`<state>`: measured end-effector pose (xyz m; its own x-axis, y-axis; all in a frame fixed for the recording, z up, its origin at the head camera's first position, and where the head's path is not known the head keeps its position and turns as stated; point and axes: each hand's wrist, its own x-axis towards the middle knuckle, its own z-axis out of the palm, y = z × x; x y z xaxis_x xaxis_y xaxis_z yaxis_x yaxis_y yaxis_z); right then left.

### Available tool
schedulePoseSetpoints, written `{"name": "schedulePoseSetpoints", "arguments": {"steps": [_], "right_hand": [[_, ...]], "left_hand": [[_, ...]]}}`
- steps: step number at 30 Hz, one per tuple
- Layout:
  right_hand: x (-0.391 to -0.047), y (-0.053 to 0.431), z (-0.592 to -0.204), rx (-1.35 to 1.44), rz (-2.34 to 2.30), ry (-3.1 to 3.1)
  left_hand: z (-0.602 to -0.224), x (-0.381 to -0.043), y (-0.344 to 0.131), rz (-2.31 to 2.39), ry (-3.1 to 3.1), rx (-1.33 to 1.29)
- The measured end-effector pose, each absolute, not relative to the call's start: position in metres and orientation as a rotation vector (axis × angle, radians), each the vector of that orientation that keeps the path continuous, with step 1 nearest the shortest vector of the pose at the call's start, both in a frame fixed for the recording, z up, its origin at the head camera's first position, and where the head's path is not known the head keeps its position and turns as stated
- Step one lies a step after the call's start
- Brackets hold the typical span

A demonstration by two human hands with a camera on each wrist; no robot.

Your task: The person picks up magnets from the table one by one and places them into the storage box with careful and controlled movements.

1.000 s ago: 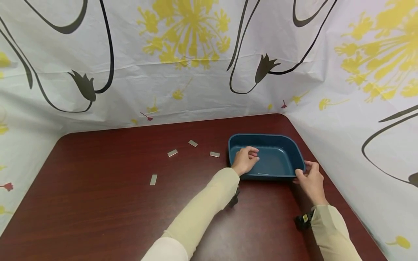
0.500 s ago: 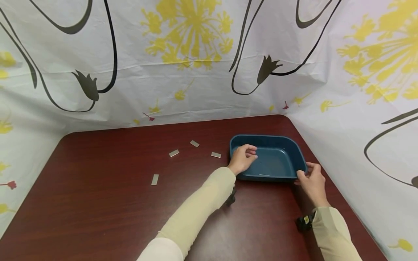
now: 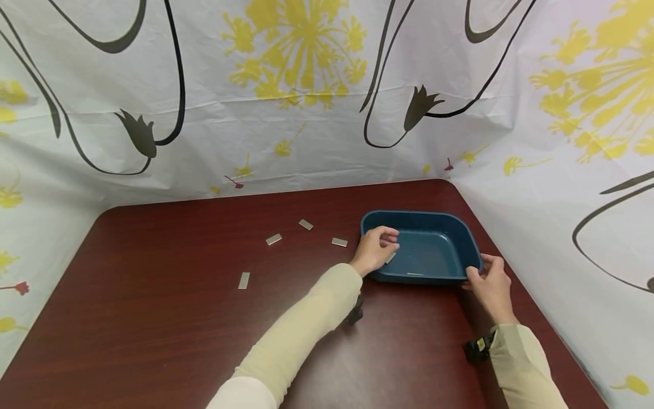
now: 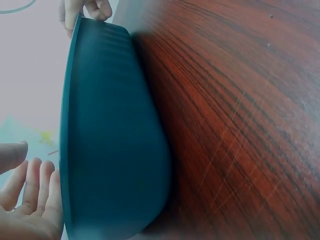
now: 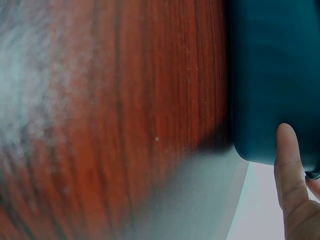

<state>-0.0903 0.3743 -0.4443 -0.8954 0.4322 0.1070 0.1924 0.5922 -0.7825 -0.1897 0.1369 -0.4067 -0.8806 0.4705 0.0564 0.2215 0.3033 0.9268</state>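
Observation:
A dark blue rectangular tray (image 3: 424, 280) sits at the far right of the table. My left hand (image 3: 375, 250) is over its left end, thumb and fingers apart with nothing between them in the left wrist view. Just under those fingers, a small flat silver piece (image 3: 390, 258) shows inside the tray. My right hand (image 3: 491, 287) grips the tray's near right corner, and a finger (image 5: 287, 145) presses its outer wall in the right wrist view. Left of the tray lie more silver pieces, the closest (image 3: 339, 242) near its left wall.
Farther left on the brown wooden table (image 3: 153, 318) are three similar pieces: one at the back (image 3: 306, 225), one beside it (image 3: 273, 239) and one nearer the front (image 3: 244, 280). A flower-printed white sheet (image 3: 317, 142) hangs behind and along the right edge.
My left hand has drawn slightly back to the left over the tray, and a silver piece now shows beneath its fingers. The right hand keeps its grip on the corner.

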Motion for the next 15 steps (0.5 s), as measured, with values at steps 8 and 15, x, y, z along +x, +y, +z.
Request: {"name": "schedulePoseSetpoints", "arguments": {"steps": [8,15], "right_hand": [[-0.090,0.375,-0.444,-0.508,1.207,-2.539],[-0.090,0.375,-0.443,-0.531,1.200,-2.545]], "left_hand": [[-0.405,-0.189,0.129,1.586,2.356,0.649],[-0.403,-0.189,0.122,1.574,2.348,0.671]]}}
